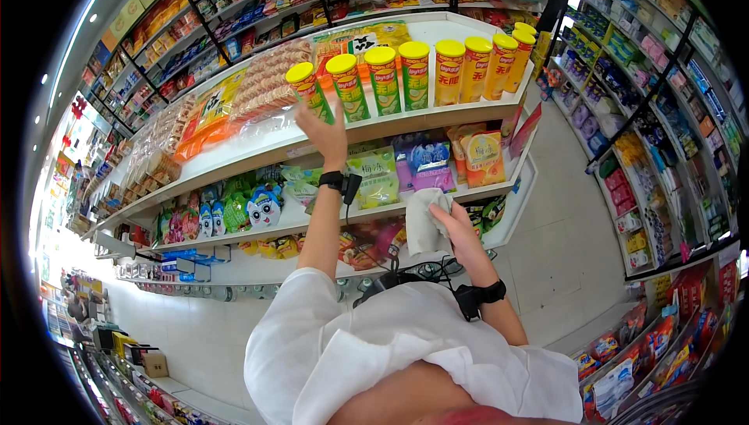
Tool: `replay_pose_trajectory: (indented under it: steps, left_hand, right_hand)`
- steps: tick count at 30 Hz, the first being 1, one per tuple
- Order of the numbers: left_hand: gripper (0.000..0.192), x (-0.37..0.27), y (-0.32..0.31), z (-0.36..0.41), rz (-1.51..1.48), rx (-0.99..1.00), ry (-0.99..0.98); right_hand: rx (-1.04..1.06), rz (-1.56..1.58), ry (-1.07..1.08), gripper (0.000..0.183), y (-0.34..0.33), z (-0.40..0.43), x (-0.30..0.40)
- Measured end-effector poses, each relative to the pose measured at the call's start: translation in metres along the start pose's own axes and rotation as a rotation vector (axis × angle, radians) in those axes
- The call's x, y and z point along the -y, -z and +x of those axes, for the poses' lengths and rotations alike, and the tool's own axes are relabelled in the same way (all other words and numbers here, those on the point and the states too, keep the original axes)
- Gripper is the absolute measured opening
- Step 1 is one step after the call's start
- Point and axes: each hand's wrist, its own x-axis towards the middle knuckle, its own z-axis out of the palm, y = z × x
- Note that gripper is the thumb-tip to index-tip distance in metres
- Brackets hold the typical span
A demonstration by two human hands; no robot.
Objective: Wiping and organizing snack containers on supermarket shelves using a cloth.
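Observation:
My left hand (323, 135) is around the lower part of the leftmost green Lay's chip canister (313, 100), thumb on its right side and fingers on its left. That canister leans a little in the view and has a yellow lid. Close beside the thumb stands another green canister (351, 88), part of a row along the white shelf top (386, 121). In my right hand (462, 235) is a crumpled pale grey cloth (426, 220), held in front of the lower shelf. Part of the cloth is hidden behind the fingers.
Orange canisters (449, 74) continue the row rightward. Bagged snacks (272, 77) lie behind and left. Below, a shelf holds jelly pouches (374, 182). Black cables (404, 276) hang before my chest. Stocked racks (661, 103) line the right, beyond the tiled floor (556, 238).

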Motion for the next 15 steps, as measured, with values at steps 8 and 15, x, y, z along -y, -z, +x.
replay_pose_trajectory:
  steps: [8, 15]
  left_hand:
    - [0.089, 0.076, -0.013, 0.066, -0.212, 0.228, 0.155]
    - [0.066, -0.009, 0.059, 0.036, -0.254, -0.036, -0.195]
  right_hand:
    - [-0.01, -0.007, -0.034, 0.034, -0.007, -0.004, -0.003]
    - [-0.123, -0.079, 0.002, 0.033, -0.001, -0.008, 0.003]
